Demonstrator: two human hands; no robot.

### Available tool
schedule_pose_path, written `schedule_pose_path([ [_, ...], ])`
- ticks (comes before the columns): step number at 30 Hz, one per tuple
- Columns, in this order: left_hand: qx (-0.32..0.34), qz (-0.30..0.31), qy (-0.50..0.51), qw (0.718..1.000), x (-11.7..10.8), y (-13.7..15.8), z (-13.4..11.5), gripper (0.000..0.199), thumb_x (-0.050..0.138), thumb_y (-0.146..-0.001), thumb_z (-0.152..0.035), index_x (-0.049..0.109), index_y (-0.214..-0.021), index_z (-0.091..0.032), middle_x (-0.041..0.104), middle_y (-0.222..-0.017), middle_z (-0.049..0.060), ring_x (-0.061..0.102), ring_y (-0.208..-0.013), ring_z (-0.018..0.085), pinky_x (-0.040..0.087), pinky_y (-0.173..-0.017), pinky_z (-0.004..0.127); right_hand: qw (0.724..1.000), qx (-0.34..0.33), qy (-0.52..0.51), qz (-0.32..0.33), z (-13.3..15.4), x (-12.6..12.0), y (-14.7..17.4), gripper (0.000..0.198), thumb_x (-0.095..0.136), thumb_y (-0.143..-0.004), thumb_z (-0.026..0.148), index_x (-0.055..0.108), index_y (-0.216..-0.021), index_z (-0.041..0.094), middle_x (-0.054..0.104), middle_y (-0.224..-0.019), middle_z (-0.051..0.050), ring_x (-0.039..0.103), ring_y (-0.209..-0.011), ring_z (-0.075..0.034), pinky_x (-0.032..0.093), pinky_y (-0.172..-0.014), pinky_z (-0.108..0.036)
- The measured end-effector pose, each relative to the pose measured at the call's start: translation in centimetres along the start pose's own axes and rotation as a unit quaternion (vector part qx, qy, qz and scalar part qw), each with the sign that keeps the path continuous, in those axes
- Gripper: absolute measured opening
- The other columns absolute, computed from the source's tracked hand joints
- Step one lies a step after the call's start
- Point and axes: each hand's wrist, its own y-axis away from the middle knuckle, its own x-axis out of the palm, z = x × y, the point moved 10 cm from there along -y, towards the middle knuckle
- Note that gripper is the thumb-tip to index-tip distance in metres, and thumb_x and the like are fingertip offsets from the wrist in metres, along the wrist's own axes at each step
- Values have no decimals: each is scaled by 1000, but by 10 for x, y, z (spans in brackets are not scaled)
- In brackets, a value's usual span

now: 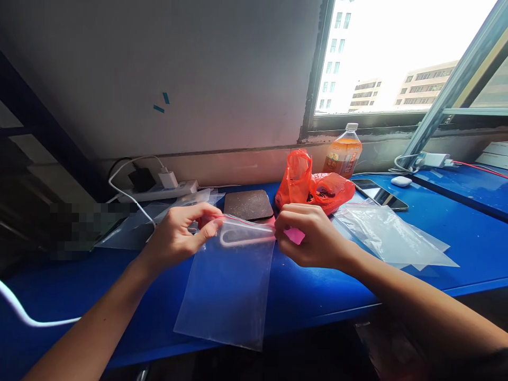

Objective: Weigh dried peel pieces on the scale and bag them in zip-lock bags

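Note:
A clear zip-lock bag with a red line along its top edge hangs between my hands, over the front of the blue table. My left hand pinches its upper left corner between thumb and fingers. At the upper right corner, my right hand is closed on the bag, its fingertips turned away from view. A pale looped shape, like a white cable or strip, shows through the plastic near the top; whether it lies inside or behind, I cannot tell. Just beyond the bag lies a dark flat square object.
Behind my right hand stand a red plastic bag and a drink bottle. Several clear bags and a phone lie right. A power strip with chargers and more clear bags are left. A blue table carries everything.

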Motion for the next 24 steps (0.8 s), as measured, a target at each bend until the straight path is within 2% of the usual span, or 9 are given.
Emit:
schedule_pose_path([
  [24,8,12,-5,1000,3,1,-4,22,53,-87,-34,65,-84,-16,67,-78,2,60,-71,14,46,-65,23,998,19,45,-36,-8,1,0,10,53,-69,12,53,-61,17,55,-59,2,43,-56,-9,31,-54,-21],
])
